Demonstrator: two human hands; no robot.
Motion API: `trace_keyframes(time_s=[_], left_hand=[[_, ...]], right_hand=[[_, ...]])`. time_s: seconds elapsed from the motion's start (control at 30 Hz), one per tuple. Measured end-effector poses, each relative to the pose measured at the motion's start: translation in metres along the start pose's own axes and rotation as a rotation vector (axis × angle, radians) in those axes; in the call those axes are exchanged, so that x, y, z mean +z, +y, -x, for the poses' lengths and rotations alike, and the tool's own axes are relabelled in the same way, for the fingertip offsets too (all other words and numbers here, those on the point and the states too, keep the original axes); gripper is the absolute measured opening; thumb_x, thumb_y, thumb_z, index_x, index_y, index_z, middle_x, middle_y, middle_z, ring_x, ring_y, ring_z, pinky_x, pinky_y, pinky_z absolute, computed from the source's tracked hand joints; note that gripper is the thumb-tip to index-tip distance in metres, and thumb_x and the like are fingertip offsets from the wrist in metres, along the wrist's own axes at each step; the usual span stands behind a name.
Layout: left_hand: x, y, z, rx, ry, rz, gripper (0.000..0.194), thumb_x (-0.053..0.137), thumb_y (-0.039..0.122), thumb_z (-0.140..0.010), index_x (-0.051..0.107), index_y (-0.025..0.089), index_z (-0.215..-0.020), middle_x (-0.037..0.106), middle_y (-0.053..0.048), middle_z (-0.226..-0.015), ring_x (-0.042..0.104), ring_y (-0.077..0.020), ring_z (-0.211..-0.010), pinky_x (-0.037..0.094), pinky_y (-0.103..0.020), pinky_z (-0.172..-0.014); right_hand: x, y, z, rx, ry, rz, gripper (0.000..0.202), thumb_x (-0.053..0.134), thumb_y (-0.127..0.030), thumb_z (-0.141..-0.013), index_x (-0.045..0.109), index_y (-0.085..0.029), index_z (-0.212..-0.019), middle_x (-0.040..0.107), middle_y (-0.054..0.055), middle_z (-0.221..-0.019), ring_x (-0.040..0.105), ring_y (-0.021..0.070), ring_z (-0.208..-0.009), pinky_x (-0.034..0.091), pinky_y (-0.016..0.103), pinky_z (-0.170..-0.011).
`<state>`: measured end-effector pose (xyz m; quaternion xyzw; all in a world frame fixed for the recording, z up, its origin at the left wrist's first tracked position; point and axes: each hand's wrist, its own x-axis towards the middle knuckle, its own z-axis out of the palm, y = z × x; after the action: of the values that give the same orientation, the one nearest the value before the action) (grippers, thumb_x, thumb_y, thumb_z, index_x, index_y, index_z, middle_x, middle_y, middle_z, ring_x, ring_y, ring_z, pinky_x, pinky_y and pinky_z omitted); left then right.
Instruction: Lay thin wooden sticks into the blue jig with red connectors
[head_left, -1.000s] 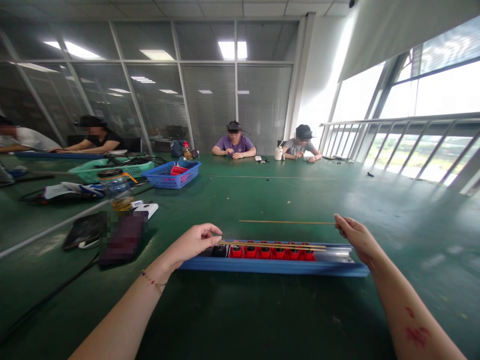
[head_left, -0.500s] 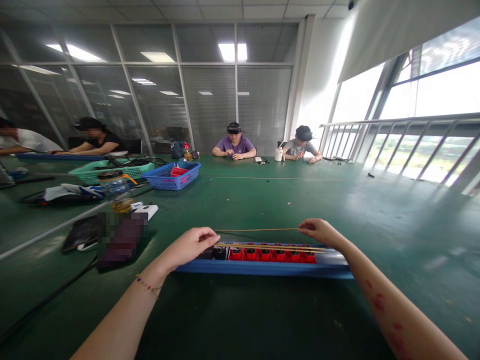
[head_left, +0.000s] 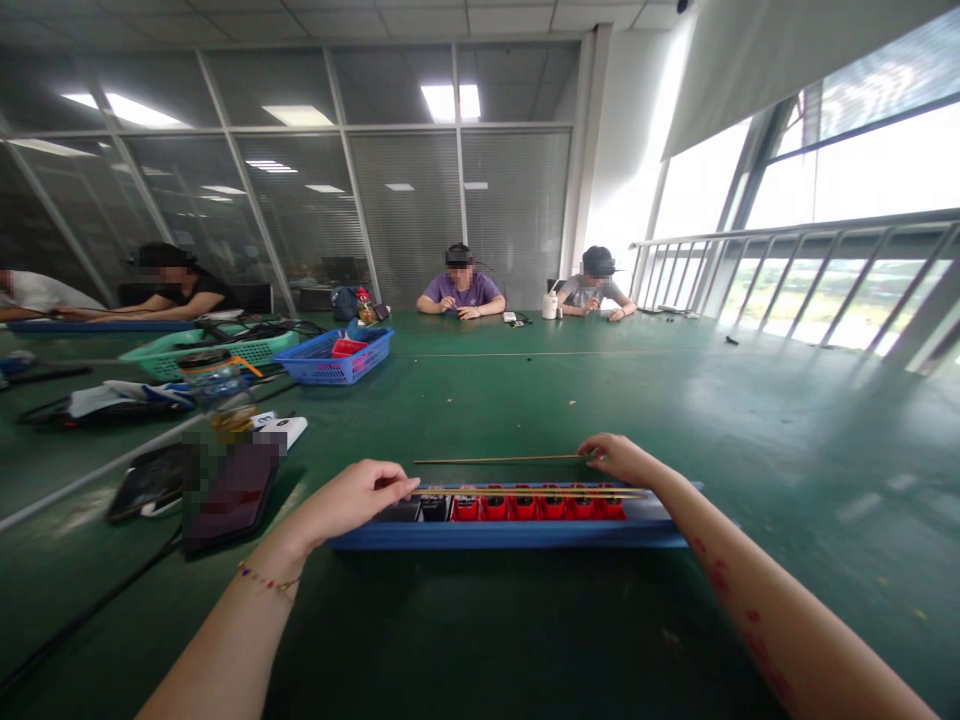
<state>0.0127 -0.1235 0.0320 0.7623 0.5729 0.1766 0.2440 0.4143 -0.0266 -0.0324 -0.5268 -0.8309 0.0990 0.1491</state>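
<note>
A long blue tray (head_left: 510, 537) lies crosswise in front of me, holding a row of several red boxes (head_left: 525, 508) and a black box (head_left: 434, 508) toward its left end. Thin wooden sticks (head_left: 540, 493) run lengthwise above the boxes. My left hand (head_left: 373, 492) pinches the left ends of these sticks over the tray's left part. Behind the tray, a separate thin stick (head_left: 487, 460) lies parallel to it. My right hand (head_left: 616, 458) has its fingertips closed on that stick's right end.
A blue basket (head_left: 330, 372) with a red item and a green basket (head_left: 142, 360) stand at the back left. Nearer are a glass jar (head_left: 214, 385), a white device (head_left: 289, 432) and dark phones (head_left: 232, 490). Several people sit around the table.
The view has turned slightly to the right. The rear stick no longer reaches my left hand. My right hand still touches its right end, and my left hand keeps hold of the sticks over the tray.
</note>
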Motion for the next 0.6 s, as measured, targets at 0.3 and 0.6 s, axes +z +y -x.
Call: trace_keyframes(time_s=[0.3, 0.6], left_hand=[[-0.0062, 0.0013, -0.002, 0.083, 0.1, 0.052, 0.033, 0.049, 0.049, -0.074, 0.065, 0.02, -0.073, 0.064, 0.0, -0.076, 0.057, -0.017, -0.075, 0.039, -0.021, -0.067], [-0.0003, -0.0003, -0.0074, 0.042, 0.379, 0.353, 0.031, 0.054, 0.047, -0.074, 0.061, 0.017, -0.067, 0.058, 0.003, -0.059, 0.047, -0.01, -0.054, 0.035, -0.019, -0.052]], right_hand=[[0.0012, 0.0014, 0.0038, 0.059, 0.084, 0.05, 0.026, 0.046, -0.017, -0.072, 0.066, -0.02, -0.089, 0.067, 0.002, -0.086, 0.06, 0.0157, -0.076, 0.044, 0.023, -0.069], [-0.001, -0.0051, 0.0082, 0.09, 0.103, 0.125, 0.026, 0.043, -0.024, -0.077, 0.065, -0.022, -0.091, 0.068, 0.002, -0.087, 0.061, 0.0174, -0.079, 0.043, 0.024, -0.07]])
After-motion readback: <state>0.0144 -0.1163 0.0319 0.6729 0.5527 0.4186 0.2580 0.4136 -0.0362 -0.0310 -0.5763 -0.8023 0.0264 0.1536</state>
